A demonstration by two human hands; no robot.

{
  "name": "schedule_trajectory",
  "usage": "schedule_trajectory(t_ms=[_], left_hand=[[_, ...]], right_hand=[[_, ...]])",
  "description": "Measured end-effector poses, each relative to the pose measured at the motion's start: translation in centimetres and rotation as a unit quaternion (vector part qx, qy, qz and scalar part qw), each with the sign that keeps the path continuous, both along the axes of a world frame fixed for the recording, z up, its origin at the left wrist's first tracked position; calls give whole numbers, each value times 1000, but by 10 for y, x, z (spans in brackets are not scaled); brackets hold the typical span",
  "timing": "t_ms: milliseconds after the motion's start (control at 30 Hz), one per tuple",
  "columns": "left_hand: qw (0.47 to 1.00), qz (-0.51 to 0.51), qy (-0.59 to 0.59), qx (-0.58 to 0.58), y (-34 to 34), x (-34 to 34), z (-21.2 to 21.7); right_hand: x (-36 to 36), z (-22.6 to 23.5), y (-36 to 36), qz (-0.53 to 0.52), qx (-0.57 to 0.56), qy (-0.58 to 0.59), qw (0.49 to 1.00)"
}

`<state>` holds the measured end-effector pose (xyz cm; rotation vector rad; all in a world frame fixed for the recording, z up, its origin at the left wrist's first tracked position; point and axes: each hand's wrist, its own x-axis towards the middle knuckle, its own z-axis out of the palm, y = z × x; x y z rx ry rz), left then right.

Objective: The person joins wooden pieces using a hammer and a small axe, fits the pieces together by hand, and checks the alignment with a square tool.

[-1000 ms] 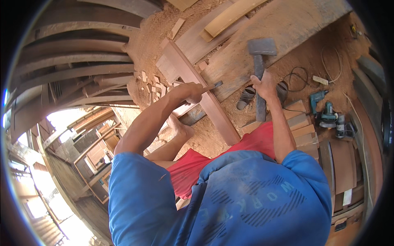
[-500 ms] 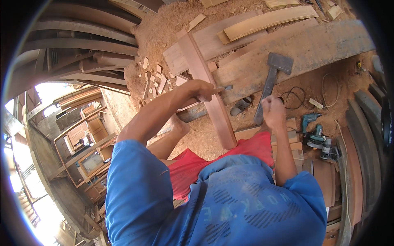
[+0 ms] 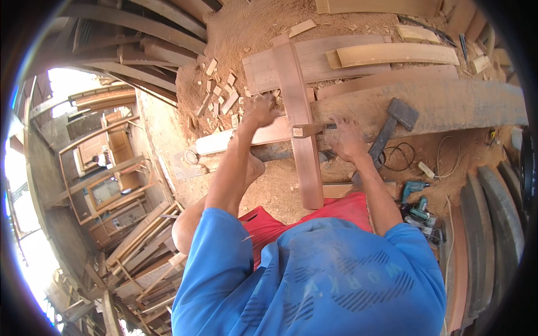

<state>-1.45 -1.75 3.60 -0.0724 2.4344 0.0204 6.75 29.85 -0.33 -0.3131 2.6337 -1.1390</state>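
Observation:
A reddish-brown plank (image 3: 297,84) lies crosswise over a thick worn beam (image 3: 448,109). On the plank rests a chisel (image 3: 305,131), its wooden handle to the left and its dark blade toward my right hand. My right hand (image 3: 348,140) is just beyond the blade, fingers spread over the beam and apparently holding nothing. My left hand (image 3: 261,111) is left of the plank, above a pale wood strip (image 3: 216,142); motion smears its fingers. A dark mallet (image 3: 402,114) lies on the beam to the right, its handle running down behind my right forearm.
Small wood offcuts (image 3: 230,101) lie scattered on the sawdust at left. Boards (image 3: 398,54) are spread beyond the beam. Power tools (image 3: 416,191) and a cable (image 3: 448,168) sit at right, beside stacked curved timbers (image 3: 499,196). My bare foot is near the beam.
My left hand has let go of the chisel, which now lies on the plank, and has moved left. My right hand has left the mallet handle, shifted toward the chisel and opened.

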Motion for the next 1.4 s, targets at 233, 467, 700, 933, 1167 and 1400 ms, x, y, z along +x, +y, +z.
schedule_trajectory(t_ms=[233,467,700,933,1167,1400], left_hand=[[988,102,69,98,11,80,-69],[977,171,63,115,21,75,-46],[980,160,10,121,4,69,-77],[973,151,30,173,-15,74,-110],[980,170,5,100,7,69,-67],[984,139,22,110,8,68,-71]], right_hand=[[-34,9,-46,163,-25,-157,974],[-59,44,-58,131,137,-165,968],[-108,-100,170,-405,-55,-168,897],[-98,-122,303,-263,369,-90,887],[6,-61,184,-252,202,-52,945],[44,-92,96,-389,-235,-309,835]])
